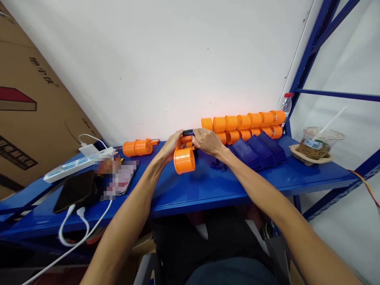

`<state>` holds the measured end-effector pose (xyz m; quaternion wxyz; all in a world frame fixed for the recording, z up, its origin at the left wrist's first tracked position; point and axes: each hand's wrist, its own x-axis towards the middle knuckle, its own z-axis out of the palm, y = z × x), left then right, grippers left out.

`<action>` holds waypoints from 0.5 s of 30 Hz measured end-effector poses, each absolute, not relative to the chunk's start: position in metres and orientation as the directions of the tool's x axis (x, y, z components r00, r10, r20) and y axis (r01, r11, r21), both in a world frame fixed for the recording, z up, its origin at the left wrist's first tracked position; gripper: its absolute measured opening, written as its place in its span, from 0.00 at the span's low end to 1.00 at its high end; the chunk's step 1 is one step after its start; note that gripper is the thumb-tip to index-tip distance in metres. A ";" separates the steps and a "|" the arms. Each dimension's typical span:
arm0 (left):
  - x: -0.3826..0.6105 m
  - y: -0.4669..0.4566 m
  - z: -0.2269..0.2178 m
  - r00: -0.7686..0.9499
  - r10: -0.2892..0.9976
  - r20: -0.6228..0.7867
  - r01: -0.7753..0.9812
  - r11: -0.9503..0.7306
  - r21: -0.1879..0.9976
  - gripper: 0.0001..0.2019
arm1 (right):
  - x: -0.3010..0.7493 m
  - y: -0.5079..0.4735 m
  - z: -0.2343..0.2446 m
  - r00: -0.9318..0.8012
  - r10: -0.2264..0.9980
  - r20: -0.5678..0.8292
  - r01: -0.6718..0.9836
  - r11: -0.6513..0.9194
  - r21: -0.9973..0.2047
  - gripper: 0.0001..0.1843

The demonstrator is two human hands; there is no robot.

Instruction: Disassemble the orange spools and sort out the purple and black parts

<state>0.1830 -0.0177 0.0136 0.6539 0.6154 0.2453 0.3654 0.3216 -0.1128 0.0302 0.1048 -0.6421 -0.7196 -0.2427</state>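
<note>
In the head view, both hands meet above the middle of the blue shelf. My left hand (172, 145) is closed on an orange plastic part with a round cup (184, 160), which hangs below the fingers. My right hand (208, 140) is closed at the part's right side, fingers bent against it; whether it also pinches a small piece is hidden. A short black piece (188, 132) lies across the top of the part, between the two hands. Small dark blue pieces (219, 165) lie on the shelf below my right wrist.
Two stacked rows of orange cups (244, 122) line the wall, behind fanned dark blue panels (257, 152). To the left are another orange cup assembly (138, 147), a power strip (78, 164) and a phone (75, 190) with cables. A drink cup (319, 144) and bottle (286, 103) stand right.
</note>
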 end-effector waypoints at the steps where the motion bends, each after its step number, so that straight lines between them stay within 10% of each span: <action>1: 0.182 -0.018 0.015 0.615 0.780 0.117 -0.178 -0.007 0.984 0.18 | 0.322 -0.114 0.033 -0.161 0.874 0.458 0.974 0.065 0.219 0.20; 15: 0.191 -0.020 0.021 0.614 0.786 0.074 -0.340 0.178 0.924 0.09 | 0.334 -0.109 0.034 -0.181 0.834 0.521 0.972 0.070 0.224 0.18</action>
